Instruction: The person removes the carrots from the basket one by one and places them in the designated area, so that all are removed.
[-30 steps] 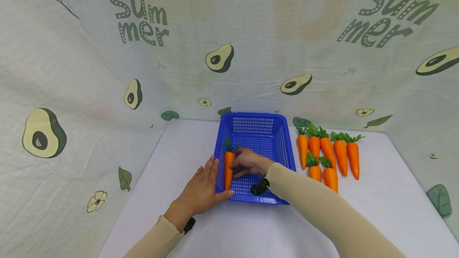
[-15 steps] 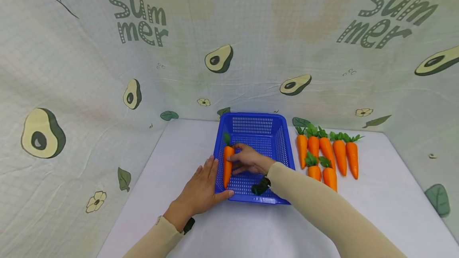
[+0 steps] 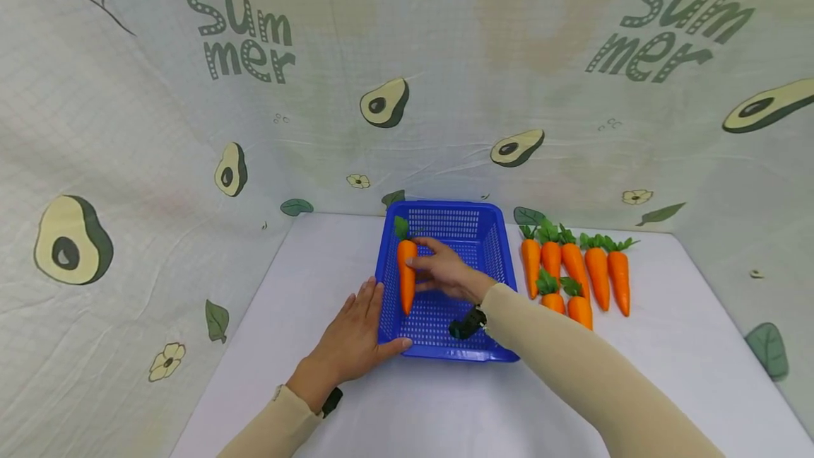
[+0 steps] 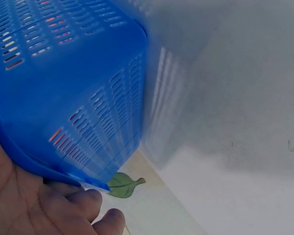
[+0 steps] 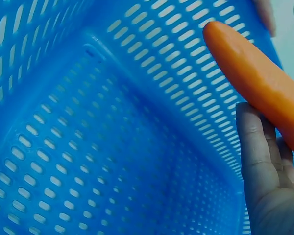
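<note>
Inside the blue perforated plastic basket (image 3: 458,354), my right hand (image 3: 450,273) holds an orange carrot (image 3: 407,288) with a green leafy top, pinching it at the upper part between thumb and fingers. The carrot's tip points toward me, near the basket's left wall. In the right wrist view the carrot (image 5: 259,73) is off the basket's floor, with fingers (image 5: 257,142) along its side. My left hand (image 3: 352,345) lies with straight fingers along the basket's left rim, thumb at the front corner; the left wrist view shows its palm against the rim (image 4: 34,169).
Several more carrots (image 3: 598,278) lie on the white table (image 3: 318,246) to the right of the basket, leaves pointing away from me. My right forearm covers part of the nearest ones. A printed cloth (image 3: 445,126) hangs behind and around the table.
My right hand has raised the carrot and moved it away from me, toward the basket's back. The left hand has stayed on the rim. The head view has shifted slightly.
</note>
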Demonstrator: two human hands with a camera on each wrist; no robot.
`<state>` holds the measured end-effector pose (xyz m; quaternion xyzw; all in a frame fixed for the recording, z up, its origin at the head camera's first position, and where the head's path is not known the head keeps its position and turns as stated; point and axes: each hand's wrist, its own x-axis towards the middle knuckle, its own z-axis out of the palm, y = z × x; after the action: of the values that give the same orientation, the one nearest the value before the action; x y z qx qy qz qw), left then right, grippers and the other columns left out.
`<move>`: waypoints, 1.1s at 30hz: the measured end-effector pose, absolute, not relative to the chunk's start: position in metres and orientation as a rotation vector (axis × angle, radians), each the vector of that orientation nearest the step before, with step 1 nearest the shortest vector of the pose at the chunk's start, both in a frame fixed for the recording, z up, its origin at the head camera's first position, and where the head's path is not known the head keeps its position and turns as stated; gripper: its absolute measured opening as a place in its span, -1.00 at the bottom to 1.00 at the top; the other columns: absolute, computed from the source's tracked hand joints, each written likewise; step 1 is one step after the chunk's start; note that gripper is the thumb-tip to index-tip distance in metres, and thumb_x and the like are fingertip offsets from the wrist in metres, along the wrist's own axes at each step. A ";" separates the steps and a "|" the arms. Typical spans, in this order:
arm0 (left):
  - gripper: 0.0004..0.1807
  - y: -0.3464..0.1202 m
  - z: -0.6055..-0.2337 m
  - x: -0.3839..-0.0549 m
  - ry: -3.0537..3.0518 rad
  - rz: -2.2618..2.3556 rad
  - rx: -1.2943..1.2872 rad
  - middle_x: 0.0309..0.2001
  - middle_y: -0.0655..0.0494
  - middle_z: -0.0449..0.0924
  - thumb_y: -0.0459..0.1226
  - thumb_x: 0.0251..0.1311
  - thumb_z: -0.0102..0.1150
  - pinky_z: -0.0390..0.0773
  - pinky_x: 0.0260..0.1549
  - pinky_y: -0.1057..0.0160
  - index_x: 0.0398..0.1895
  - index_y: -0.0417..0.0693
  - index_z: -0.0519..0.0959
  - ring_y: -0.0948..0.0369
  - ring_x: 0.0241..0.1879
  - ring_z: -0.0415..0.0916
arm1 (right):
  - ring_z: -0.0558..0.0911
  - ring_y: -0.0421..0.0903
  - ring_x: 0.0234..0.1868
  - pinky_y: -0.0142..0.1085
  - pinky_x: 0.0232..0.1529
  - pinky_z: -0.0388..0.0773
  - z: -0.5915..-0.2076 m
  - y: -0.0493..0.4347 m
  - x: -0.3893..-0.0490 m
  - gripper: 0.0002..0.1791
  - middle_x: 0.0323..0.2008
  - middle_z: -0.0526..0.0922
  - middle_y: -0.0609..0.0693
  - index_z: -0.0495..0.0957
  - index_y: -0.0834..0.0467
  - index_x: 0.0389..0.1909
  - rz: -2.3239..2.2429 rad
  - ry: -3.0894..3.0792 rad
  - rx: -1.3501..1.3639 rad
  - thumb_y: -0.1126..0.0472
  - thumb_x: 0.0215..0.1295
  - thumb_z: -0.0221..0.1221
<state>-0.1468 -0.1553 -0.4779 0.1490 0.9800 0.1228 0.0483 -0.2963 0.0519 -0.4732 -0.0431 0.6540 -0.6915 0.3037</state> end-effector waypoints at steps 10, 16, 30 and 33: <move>0.30 -0.153 -0.477 -0.147 2.987 0.383 0.433 0.72 -0.23 -0.20 0.55 0.31 -0.14 0.02 0.63 -0.18 0.71 -0.28 -0.13 -0.09 0.71 -0.16 | 0.74 0.21 0.10 0.11 0.03 0.76 -0.461 0.067 -0.302 -0.29 0.34 0.50 0.33 0.20 0.03 0.61 -1.891 1.736 -0.146 0.29 0.53 0.21; 0.31 -0.152 -0.478 -0.148 2.987 0.382 0.405 0.72 -0.21 -0.21 0.57 0.28 -0.14 0.02 0.63 -0.18 0.72 -0.26 -0.13 -0.10 0.71 -0.14 | 0.74 0.14 0.06 0.10 0.02 0.76 -0.456 0.080 -0.306 -0.29 0.34 0.50 0.34 0.17 0.03 0.63 -1.909 1.741 -0.159 0.30 0.56 0.18; 0.30 -0.148 -0.478 -0.149 2.987 0.403 0.402 0.73 -0.21 -0.21 0.55 0.29 -0.12 0.01 0.63 -0.18 0.72 -0.25 -0.13 -0.08 0.71 -0.17 | 0.68 0.18 0.14 0.13 0.03 0.75 -0.450 0.103 -0.309 -0.26 0.42 0.45 0.33 0.19 0.04 0.62 -1.937 1.787 -0.216 0.40 0.52 0.18; 0.30 -0.147 -0.478 -0.150 2.989 0.407 0.403 0.73 -0.21 -0.21 0.55 0.29 -0.12 0.02 0.63 -0.18 0.71 -0.25 -0.12 -0.08 0.71 -0.17 | 0.67 0.18 0.16 0.09 0.01 0.77 -0.448 0.108 -0.308 -0.25 0.44 0.44 0.33 0.18 0.04 0.63 -1.927 1.807 -0.224 0.40 0.52 0.18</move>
<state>-0.1496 -0.1474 -0.4785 0.1322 0.9810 0.1335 0.0490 -0.3082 0.1079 -0.4477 -0.0820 0.6612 -0.7051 0.2425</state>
